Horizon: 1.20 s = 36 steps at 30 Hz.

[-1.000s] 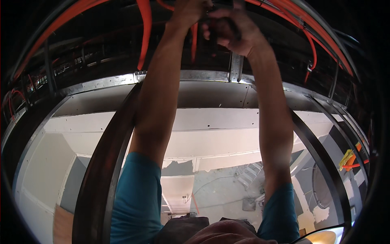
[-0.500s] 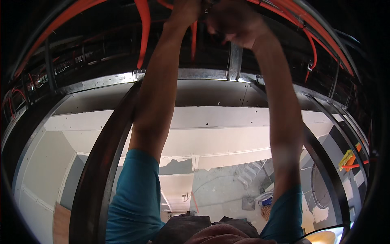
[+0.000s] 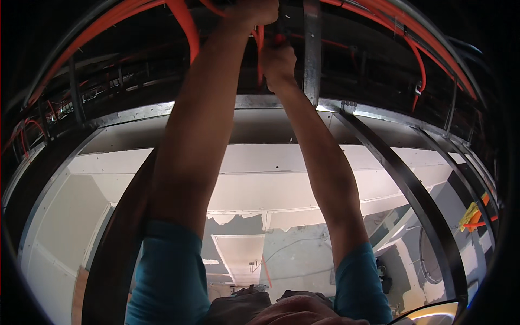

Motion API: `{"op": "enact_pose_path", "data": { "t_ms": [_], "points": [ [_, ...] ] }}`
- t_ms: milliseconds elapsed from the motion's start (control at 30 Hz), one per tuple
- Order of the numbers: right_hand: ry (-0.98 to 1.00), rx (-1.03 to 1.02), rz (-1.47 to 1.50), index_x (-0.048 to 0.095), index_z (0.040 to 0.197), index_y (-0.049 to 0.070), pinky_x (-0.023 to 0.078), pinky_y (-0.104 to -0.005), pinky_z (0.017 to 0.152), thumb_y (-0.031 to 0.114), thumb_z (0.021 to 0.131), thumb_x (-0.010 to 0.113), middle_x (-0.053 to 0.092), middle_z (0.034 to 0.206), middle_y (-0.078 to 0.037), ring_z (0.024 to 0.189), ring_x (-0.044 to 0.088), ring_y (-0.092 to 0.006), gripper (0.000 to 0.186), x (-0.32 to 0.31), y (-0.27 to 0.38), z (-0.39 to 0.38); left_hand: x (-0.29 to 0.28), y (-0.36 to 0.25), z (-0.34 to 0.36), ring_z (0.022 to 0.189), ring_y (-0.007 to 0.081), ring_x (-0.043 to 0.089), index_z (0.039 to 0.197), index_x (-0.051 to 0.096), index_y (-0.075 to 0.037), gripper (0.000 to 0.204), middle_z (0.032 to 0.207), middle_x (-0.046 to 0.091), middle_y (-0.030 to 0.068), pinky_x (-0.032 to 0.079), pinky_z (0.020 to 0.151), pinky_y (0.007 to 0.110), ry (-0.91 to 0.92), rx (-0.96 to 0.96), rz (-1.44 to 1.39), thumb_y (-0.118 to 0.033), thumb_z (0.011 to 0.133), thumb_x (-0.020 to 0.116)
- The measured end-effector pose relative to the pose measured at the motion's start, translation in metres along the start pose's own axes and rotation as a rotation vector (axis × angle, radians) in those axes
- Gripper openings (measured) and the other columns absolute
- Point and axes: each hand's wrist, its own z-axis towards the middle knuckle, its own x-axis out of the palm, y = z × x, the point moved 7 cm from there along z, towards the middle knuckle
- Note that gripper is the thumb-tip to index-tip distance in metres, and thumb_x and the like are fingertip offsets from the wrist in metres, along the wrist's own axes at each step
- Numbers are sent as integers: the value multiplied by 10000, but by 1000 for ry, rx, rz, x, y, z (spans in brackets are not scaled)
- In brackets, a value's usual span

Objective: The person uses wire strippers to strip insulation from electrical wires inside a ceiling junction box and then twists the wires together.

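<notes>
Both my arms reach up among the ceiling framing. My left hand (image 3: 259,11) is closed near the top edge of the view; what its fingers hold is hidden. Just below it and to the right, my right hand (image 3: 280,64) is wrapped round a dark tool with a red part (image 3: 279,39), whose kind I cannot make out. Orange conduits (image 3: 184,24) hang at the left of my hands, and a thinner one drops close beside my right hand. Right of that hand stands a vertical metal hanger (image 3: 312,54).
A metal rail (image 3: 254,102) crosses below my hands. Dark metal studs run down on the left (image 3: 116,238) and right (image 3: 411,200) of my arms. More orange conduits (image 3: 390,21) curve along the upper right. Pale wallboard (image 3: 281,184) and the floor (image 3: 298,260) lie far below.
My right hand has moved left and slightly down, and its blur is gone; the forearm now slants inward. The view has shifted a little, with the left arm looking larger.
</notes>
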Motion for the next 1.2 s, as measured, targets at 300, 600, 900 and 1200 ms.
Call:
{"op": "enact_pose_path", "data": {
  "t_ms": [300, 600, 900, 1200],
  "points": [
    [126, 34, 20, 598, 1294, 76, 622, -416, 716, 380, 1019, 540, 697, 1162, -229, 992, 731, -352, 414, -11, 14, -6, -15, 0, -18, 737, 243, 669, 1123, 638, 41, 494, 881, 690, 153, 518, 603, 350, 410, 44, -130, -388, 897, 733],
    [252, 38, 466, 580, 1108, -24, 688, -344, 618, 239, 1026, 507, 573, 902, -103, 792, 648, -182, 285, 4, 0, -1, 5, 8, 4, 741, 209, 608, 1031, 609, -28, 570, 877, 626, 90, 475, 592, 378, 319, 121, -110, -487, 789, 845],
    [317, 124, 678, 604, 1101, -11, 694, -370, 684, 192, 1035, 544, 586, 913, -64, 803, 623, -144, 221, 12, -5, 3, 8, 10, 14, 792, 228, 571, 959, 624, -38, 545, 859, 610, 77, 469, 688, 406, 193, 256, -5, -498, 771, 847],
    [408, 175, 887, 588, 1068, 20, 681, -470, 790, 98, 1003, 591, 544, 935, -78, 799, 564, -188, 101, 22, -5, -4, 19, 14, 26, 749, 211, 536, 878, 618, -21, 490, 792, 571, 77, 429, 644, 402, 242, 350, -8, -439, 764, 847]
  ]
}}
